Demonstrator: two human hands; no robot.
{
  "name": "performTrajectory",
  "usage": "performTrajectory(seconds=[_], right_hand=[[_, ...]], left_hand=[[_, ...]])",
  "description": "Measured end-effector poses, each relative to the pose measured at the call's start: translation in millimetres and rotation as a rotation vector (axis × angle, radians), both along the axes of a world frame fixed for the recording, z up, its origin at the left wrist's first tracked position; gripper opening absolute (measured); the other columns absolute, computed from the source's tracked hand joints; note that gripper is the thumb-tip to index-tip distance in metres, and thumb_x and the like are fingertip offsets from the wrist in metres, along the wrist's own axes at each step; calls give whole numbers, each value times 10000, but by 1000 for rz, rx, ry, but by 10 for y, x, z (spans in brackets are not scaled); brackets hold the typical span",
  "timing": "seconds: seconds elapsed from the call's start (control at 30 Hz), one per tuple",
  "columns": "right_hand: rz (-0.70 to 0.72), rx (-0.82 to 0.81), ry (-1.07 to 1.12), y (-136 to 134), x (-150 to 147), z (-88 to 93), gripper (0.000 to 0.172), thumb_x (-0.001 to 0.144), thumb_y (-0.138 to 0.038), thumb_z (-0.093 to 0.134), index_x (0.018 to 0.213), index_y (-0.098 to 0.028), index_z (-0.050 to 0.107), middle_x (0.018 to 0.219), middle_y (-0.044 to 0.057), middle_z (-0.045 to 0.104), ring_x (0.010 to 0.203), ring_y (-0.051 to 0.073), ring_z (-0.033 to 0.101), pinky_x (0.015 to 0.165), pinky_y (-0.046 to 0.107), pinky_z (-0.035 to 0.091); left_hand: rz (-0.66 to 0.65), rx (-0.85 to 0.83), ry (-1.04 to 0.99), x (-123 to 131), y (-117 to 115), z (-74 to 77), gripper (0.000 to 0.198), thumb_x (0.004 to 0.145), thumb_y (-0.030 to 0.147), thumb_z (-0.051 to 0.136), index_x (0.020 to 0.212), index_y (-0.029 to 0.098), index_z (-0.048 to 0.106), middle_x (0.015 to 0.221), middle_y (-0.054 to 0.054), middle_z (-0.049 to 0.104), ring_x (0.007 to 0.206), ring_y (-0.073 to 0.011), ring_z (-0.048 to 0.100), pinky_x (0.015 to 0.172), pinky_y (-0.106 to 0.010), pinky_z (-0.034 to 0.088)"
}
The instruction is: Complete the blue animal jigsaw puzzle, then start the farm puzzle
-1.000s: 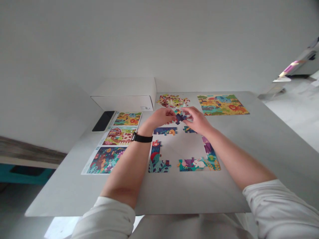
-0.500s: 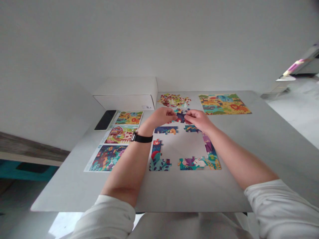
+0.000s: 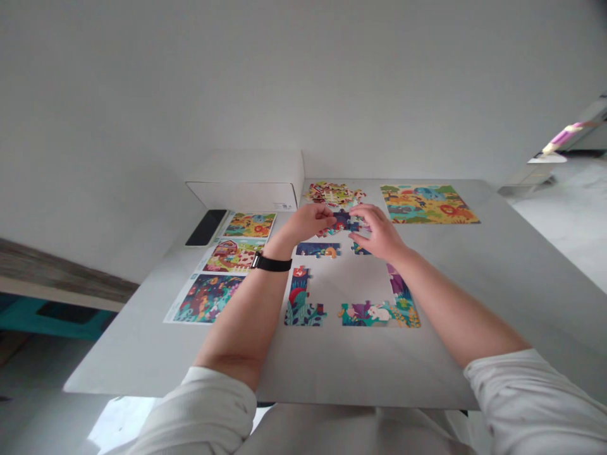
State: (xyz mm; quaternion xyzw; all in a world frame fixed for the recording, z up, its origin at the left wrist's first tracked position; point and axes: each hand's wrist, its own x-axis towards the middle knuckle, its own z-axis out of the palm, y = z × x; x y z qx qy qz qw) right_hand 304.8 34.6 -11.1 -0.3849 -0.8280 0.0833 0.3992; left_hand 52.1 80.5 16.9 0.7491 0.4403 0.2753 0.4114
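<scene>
A dark blue jigsaw piece [image 3: 342, 221] is pinched between the thumb and fingers of my left hand [image 3: 312, 222]. Just to its right, my right hand [image 3: 380, 234] has its thumb and fingers spread, with the fingertips near the piece's right edge. Other dark pieces lie partly hidden under and behind both hands. Closer to me, joined pieces form a broken frame: a blue top strip [image 3: 313, 249], a left corner section [image 3: 298, 300], and a right corner section with a white rabbit [image 3: 379, 313]. A small blue top piece [image 3: 361, 247] is partly covered by my right hand.
A white box [image 3: 241, 194] stands against the wall at the back left, a phone [image 3: 206, 227] before it. The picture sheet [image 3: 213, 298] lies left of my left forearm. Loose, lighter pieces [image 3: 334, 193] are heaped at the back; an assembled animal puzzle [image 3: 429, 204] lies back right.
My right hand's fingers have parted and come away from the dark blue piece, which stays in my left hand. The view has shifted slightly.
</scene>
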Motion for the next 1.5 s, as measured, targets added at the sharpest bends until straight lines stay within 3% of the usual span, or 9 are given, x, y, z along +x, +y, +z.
performTrajectory(seconds=[0.2, 0.4, 0.53, 0.77, 1.1, 1.3, 1.5], right_hand=[[-58, 20, -50, 35, 35, -25, 336, 955, -245, 729, 1281, -306, 679, 1357, 107, 726, 1356, 340, 629, 1209, 569, 484], [-74, 39, -38, 66, 64, -62, 329, 944, -246, 734, 1264, -292, 672, 1327, 109, 734, 1332, 333, 645, 1192, 551, 500], [-83, 2, -49, 58, 43, -60, 319, 943, -278, 750, 1254, -301, 685, 1306, 105, 740, 1320, 337, 650, 1189, 553, 503], [-70, -11, -99, 11, 31, 19, 313, 963, -284, 730, 1273, -314, 699, 1330, 105, 722, 1343, 342, 641, 1198, 564, 511], [17, -82, -183, -193, -111, 317, 207, 970, -245, 714, 1165, -310, 735, 1275, 85, 708, 1254, 313, 683, 1124, 469, 563], [54, -131, -299, -273, -530, 347, 260, 917, -174, 754, 1156, -277, 753, 1255, 91, 709, 1192, 323, 701, 1071, 463, 569], [55, -217, -416, -320, -961, 96, 229, 935, -175, 774, 1155, -237, 777, 1248, 107, 718, 1182, 293, 708, 1034, 414, 564]], left_hand=[[-56, 18, 11, 1, 13, -22, 139, 969, 336, 679, 939, 200, 682, 786, -16, 728, 653, -132, 673, 642, -255, 538], [-30, 440, 115, -55, -100, 98, 347, 847, 231, 827, 1167, 211, 695, 1275, -100, 744, 1034, -207, 737, 849, -315, 588], [-147, 594, 163, -43, -152, 181, 243, 862, 202, 827, 1067, 218, 697, 1296, -105, 736, 1267, -263, 674, 1068, -397, 543], [-131, 598, 209, -34, -163, 189, 201, 905, 258, 806, 1072, 210, 706, 1158, -76, 749, 1063, -216, 700, 949, -315, 532], [-85, 540, 278, -172, -405, 319, 254, 907, 278, 792, 1152, 227, 749, 1096, -50, 785, 1017, -214, 723, 920, -309, 524], [-8, 564, 351, -516, -696, 178, 306, 923, 287, 783, 1223, 239, 743, 1180, -69, 797, 1059, -239, 735, 930, -321, 528], [43, 491, 429, -850, -862, -204, 244, 948, 307, 750, 1186, 252, 747, 1134, -56, 797, 992, -236, 740, 882, -322, 547]])
